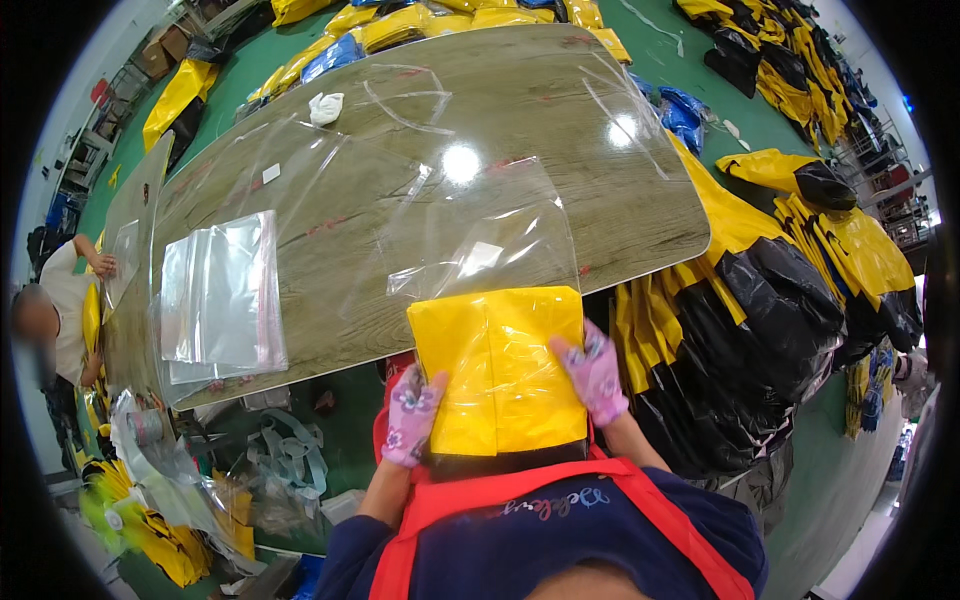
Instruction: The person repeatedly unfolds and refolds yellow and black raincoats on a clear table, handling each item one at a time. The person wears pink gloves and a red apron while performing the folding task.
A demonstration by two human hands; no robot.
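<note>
A folded yellow bundle [498,372] with a black lower edge lies flat in front of my chest. It looks like coated fabric or plastic, and its exact kind cannot be told. My left hand [412,412], in a pink floral glove with bare fingertips, grips its left edge, thumb on top. On the right edge, my right hand [592,372], gloved the same way, holds it with the thumb on top. The fingers beneath are hidden. Beyond the bundle's far edge a clear plastic bag [530,215] lies on the table; whether it overlaps the bundle is unclear.
A stack of clear bags [222,295] lies left on the wood-grain table [640,200], near a crumpled white scrap [326,108]. Yellow and black pieces [760,300] are heaped to the right. Another person [62,320] works at the far left. Bundles [400,28] line the far side.
</note>
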